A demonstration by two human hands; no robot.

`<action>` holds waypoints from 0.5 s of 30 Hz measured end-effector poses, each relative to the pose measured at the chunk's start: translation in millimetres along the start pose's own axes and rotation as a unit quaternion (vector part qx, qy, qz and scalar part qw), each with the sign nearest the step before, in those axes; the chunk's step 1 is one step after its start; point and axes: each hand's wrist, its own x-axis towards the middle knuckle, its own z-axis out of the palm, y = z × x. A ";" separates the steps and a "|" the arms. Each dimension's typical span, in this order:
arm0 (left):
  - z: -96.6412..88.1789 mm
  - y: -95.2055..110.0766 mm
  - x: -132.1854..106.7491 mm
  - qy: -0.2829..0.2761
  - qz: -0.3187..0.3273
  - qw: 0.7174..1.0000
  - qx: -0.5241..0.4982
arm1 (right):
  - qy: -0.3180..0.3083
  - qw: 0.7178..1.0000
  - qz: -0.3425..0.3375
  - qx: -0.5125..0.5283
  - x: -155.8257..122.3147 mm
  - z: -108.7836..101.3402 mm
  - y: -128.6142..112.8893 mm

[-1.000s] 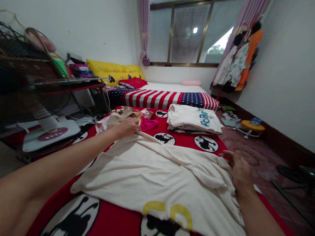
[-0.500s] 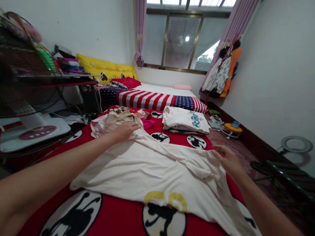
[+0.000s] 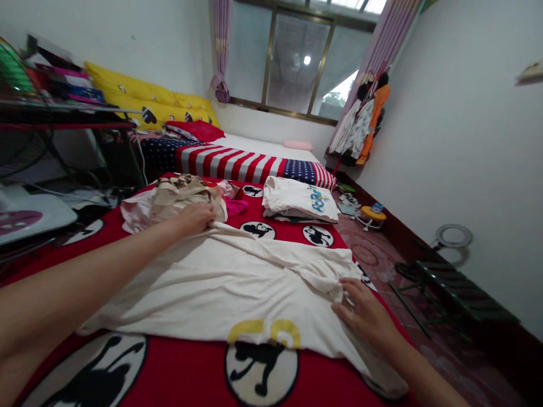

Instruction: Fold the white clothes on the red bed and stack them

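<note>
A white T-shirt (image 3: pixel 237 282) with a yellow print lies spread and wrinkled across the red cover (image 3: pixel 178 367), which has black monkey figures in white circles. My left hand (image 3: pixel 195 218) is closed on the shirt's far edge, at the left, where the cloth is drawn into a fold. At the shirt's right side, my right hand (image 3: pixel 363 310) has its thumb and fingers around a bunched piece of the same cloth. Just beyond my left hand is a loose heap of beige and pink clothes (image 3: pixel 169 198). A folded white shirt stack (image 3: pixel 297 200) with blue lettering sits farther back.
Behind the red cover is a bed with a flag-patterned sheet (image 3: pixel 237 161). A cluttered desk (image 3: pixel 63 107) and a fan base (image 3: pixel 34 217) stand at the left. Along the right are a yellow stool (image 3: pixel 373 213), a dark bench (image 3: pixel 462 288) and hanging clothes (image 3: pixel 360 124).
My right hand has moved inward and nearer, bringing the shirt's right part with it. My left hand has closed on the shirt's far edge. The view has swung to the right.
</note>
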 end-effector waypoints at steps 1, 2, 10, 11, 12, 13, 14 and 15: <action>-4.1 0.7 -2.5 0.003 -0.003 1.000 0.000 | 0.021 1.000 -0.008 0.002 3.0 1.8 -0.4; -8.8 1.0 -5.1 0.006 -0.006 1.000 0.000 | 0.042 0.999 -0.016 0.008 7.1 1.6 -1.3; -60.4 -14.4 -34.0 0.063 -0.095 0.993 0.002 | 0.180 0.978 0.045 0.096 40.0 -52.2 -31.8; -66.9 -17.0 -40.3 0.075 -0.105 0.992 -0.002 | 0.192 0.975 0.050 0.104 40.3 -59.2 -35.7; -72.8 -18.9 -47.8 0.087 -0.113 0.990 -0.007 | 0.199 0.972 0.057 0.112 38.9 -64.5 -38.5; -77.6 -20.1 -56.4 0.093 -0.119 0.988 -0.017 | 0.200 0.970 0.064 0.120 35.7 -67.8 -39.8; -81.0 -20.3 -66.0 0.091 -0.123 0.988 -0.031 | 0.198 0.970 0.070 0.126 30.7 -69.0 -39.5; -82.4 -19.4 -76.6 0.081 -0.123 0.988 -0.050 | 0.192 0.971 0.071 0.127 24.3 -67.9 -37.8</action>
